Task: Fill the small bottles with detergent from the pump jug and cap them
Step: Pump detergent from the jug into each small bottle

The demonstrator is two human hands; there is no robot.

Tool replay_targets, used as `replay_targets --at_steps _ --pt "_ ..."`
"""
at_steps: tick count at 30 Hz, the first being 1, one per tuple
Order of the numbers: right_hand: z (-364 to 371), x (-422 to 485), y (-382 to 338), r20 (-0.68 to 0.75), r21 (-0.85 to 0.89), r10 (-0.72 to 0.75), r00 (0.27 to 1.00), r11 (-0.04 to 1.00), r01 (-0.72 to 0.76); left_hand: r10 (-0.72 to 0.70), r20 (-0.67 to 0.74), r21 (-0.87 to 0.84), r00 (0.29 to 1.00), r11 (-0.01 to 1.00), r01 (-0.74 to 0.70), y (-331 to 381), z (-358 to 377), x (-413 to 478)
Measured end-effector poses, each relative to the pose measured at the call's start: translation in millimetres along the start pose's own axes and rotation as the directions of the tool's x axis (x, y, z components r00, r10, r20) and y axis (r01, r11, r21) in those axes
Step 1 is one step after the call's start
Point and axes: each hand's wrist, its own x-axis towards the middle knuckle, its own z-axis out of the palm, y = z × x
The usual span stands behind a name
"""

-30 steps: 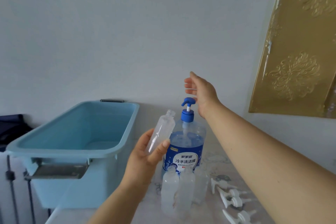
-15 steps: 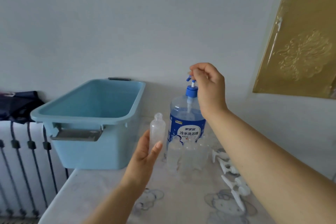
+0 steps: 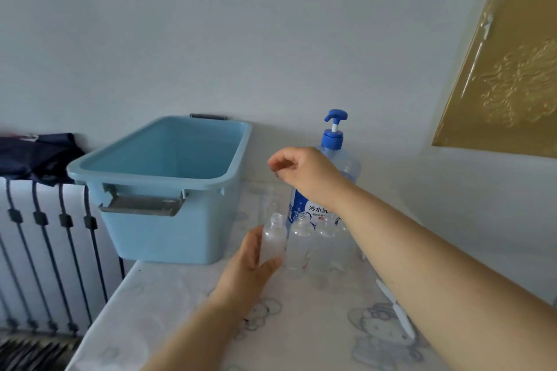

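The left hand grips a small clear bottle, with the thumb across its lower front and the fingers behind its left side. The bottle is upright and uncapped, near the middle of the table. The hand hides its base, so whether it rests on the cloth cannot be told.

Just right of it stand other bottles. They are clear and pale against the patterned cloth, hard to count, and some are lost behind the right forearm.

Behind them is the jug. The right hand and its wrist cover much of the jug's shoulder and cut off part of the label. The blue pump shows whole above the hand, with nothing touching it. The right hand hangs relaxed, fingers loosely curled downward. Nothing shows in it, though the fingertips are blurred.

A blue tub sits at the table's far left, near the held bottle. A white cap lies at the right — blurred, and partly under the forearm. A gold panel on the wall runs off the right edge.
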Motion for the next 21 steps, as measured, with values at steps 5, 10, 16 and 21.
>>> replay_targets --at_steps 5,10,16,21 --pt "9.4 8.9 -2.4 0.144 -0.255 0.085 0.986 0.966 -0.046 0.006 0.004 -0.017 1.000 1.000 -0.006 3.7 -2.3 -4.2" --pt "21.7 19.0 -9.2 0.284 -0.492 0.165 0.945 0.870 -0.004 -0.063 -0.140 -0.300 0.988 0.954 0.018 11.1 -9.5 -4.6" --pt "45.8 27.2 -9.1 0.384 -0.670 0.253 0.888 0.738 0.079 -0.099 -0.218 -0.324 0.971 0.946 0.024 14.3 -12.4 -6.9" --pt "36.4 26.6 -11.8 0.297 -0.565 0.189 0.936 0.825 0.013 -0.032 -0.205 -0.249 0.978 0.968 -0.020 23.5 -12.6 -11.6"
